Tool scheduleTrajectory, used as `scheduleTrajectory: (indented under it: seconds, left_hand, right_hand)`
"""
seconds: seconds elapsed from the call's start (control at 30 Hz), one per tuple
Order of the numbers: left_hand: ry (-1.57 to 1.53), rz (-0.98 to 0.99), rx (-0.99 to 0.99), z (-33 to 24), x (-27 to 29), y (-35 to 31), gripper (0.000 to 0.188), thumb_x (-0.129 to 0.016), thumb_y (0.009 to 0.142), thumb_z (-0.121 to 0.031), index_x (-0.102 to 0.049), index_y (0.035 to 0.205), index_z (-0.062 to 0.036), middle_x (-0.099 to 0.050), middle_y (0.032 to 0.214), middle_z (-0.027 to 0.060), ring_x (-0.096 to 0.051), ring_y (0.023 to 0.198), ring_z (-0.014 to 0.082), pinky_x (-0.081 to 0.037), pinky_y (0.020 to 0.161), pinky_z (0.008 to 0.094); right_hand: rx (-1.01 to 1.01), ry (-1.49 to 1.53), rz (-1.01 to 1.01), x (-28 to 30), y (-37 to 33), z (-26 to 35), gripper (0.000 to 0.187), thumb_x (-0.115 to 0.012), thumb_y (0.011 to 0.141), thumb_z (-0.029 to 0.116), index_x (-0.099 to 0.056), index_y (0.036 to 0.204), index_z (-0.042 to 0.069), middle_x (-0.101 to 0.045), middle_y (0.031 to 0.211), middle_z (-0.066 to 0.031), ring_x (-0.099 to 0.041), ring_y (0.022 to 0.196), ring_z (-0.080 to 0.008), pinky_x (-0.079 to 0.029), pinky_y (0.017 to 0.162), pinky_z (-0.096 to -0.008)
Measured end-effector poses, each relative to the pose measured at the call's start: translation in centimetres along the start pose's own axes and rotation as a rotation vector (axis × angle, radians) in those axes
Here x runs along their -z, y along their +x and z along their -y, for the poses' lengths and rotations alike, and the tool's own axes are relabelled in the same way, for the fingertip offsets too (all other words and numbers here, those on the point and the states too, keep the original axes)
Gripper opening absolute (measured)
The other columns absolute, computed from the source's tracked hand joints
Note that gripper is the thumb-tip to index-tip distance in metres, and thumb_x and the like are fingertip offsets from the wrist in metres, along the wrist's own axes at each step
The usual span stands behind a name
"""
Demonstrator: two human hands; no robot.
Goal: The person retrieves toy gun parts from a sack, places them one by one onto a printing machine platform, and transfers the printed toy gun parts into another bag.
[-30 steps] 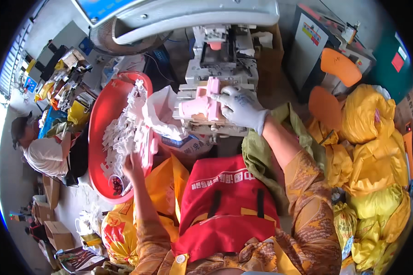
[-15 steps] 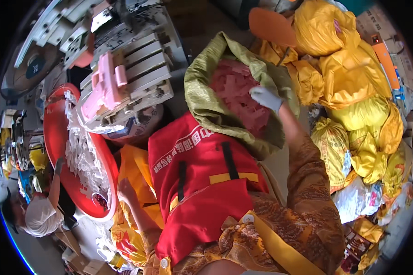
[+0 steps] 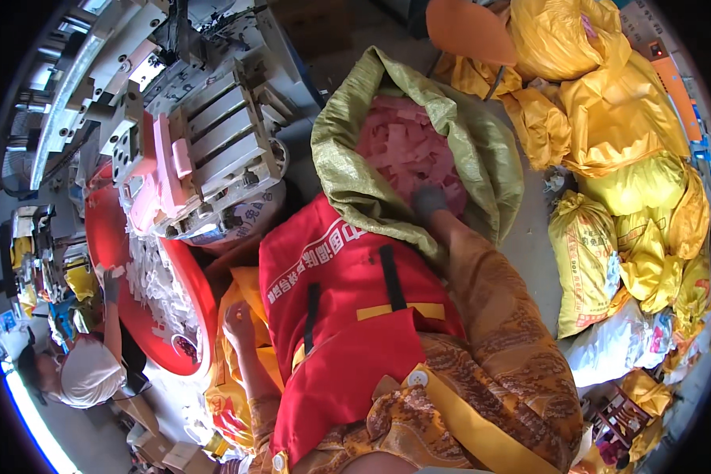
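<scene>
My right hand (image 3: pixel 429 204), in a greyish glove, reaches over the near rim of an olive-green woven sack (image 3: pixel 347 170). It is in shadow against the pink flat pieces (image 3: pixel 407 146) that fill the sack, and its fingertips are hard to make out. My left hand (image 3: pixel 238 325) is bare and raised beside the red apron (image 3: pixel 347 292), in front of a yellow-orange bag (image 3: pixel 268 340). Its fingers are curled closed; whether anything small lies in them cannot be seen.
At left stands a machine with metal slats (image 3: pixel 221 126) and a pink moulded part (image 3: pixel 162 170). Below it, a red oval tub (image 3: pixel 122 308) holds white scraps. A co-worker (image 3: pixel 91 371) is beyond. Yellow bags (image 3: pixel 620 118) pile up at right, near an orange round seat (image 3: pixel 470 31).
My right hand has moved left and nearer to me, down toward the sack's near side. My left hand has shifted slightly right. The co-worker's hand has changed position at the tub's edge.
</scene>
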State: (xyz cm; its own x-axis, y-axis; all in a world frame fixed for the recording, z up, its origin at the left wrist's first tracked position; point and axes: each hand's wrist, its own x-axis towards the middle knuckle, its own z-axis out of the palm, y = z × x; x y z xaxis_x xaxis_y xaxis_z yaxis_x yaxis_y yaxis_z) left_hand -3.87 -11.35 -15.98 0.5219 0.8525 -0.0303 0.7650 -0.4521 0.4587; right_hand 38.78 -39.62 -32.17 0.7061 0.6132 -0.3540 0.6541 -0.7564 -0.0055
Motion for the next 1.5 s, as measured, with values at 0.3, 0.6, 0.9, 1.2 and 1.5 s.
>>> scheduleTrajectory:
  seconds: [0.3, 0.6, 0.9, 1.2, 1.5]
  left_hand:
    - [-0.062, 0.038, 0.045, 0.3, -1.1, 1.0, 0.018, -0.059, 0.086, -0.019, -0.067, 0.092, -0.0035, -0.066, 0.082, 0.0117, -0.066, 0.072, 0.0232, -0.051, 0.063, 0.0320]
    - [-0.048, 0.059, -0.008, 0.8, -0.1, 0.5, 0.020, -0.060, 0.085, -0.019, -0.066, 0.092, -0.0023, -0.067, 0.084, 0.0128, -0.066, 0.072, 0.0239, -0.051, 0.065, 0.0331]
    - [-0.048, 0.071, 0.014, -0.4, -0.4, -0.2, 0.020, -0.060, 0.085, -0.019, -0.067, 0.094, -0.0036, -0.067, 0.081, 0.0124, -0.068, 0.075, 0.0232, -0.053, 0.067, 0.0321]
    - [-0.031, 0.090, 0.076, 0.8, 0.7, -0.8, 0.020, -0.059, 0.084, -0.020, -0.067, 0.093, -0.0037, -0.067, 0.085, 0.0129, -0.067, 0.075, 0.0245, -0.052, 0.067, 0.0327]
    - [-0.069, 0.118, 0.055, 0.0, -1.0, 0.3, 0.021, -0.060, 0.085, -0.021, -0.067, 0.093, -0.0029, -0.066, 0.082, 0.0153, -0.067, 0.074, 0.0260, -0.051, 0.067, 0.0346]
  right_hand:
    - [0.214, -0.111, -0.599, 6.8, -7.1, -5.3, 0.014, -0.057, 0.076, 0.018, -0.063, 0.089, 0.016, -0.058, 0.087, -0.0064, -0.058, 0.086, -0.0261, -0.047, 0.071, -0.0383]
    - [0.184, 0.394, -0.001, 1.6, -12.5, -3.3, 0.027, -0.057, 0.082, 0.022, -0.061, 0.106, 0.010, -0.064, 0.094, -0.0165, -0.062, 0.088, -0.0323, -0.048, 0.079, -0.0404]
    - [0.310, 0.381, -0.283, 4.3, 0.0, 1.4, 0.031, -0.059, 0.077, 0.017, -0.062, 0.108, 0.013, -0.064, 0.100, -0.0173, -0.060, 0.091, -0.0368, -0.048, 0.077, -0.0451]
    - [0.300, -0.150, -0.272, 7.0, 3.0, -2.4, 0.021, -0.055, 0.079, 0.025, -0.066, 0.092, 0.011, -0.066, 0.089, -0.0186, -0.065, 0.079, -0.0340, -0.051, 0.067, -0.0429]
    - [-0.434, 0.701, -0.217, 2.8, -5.2, -7.8, 0.041, -0.052, 0.080, 0.026, -0.054, 0.116, 0.006, -0.060, 0.104, -0.0242, -0.057, 0.097, -0.0415, -0.043, 0.088, -0.0474]
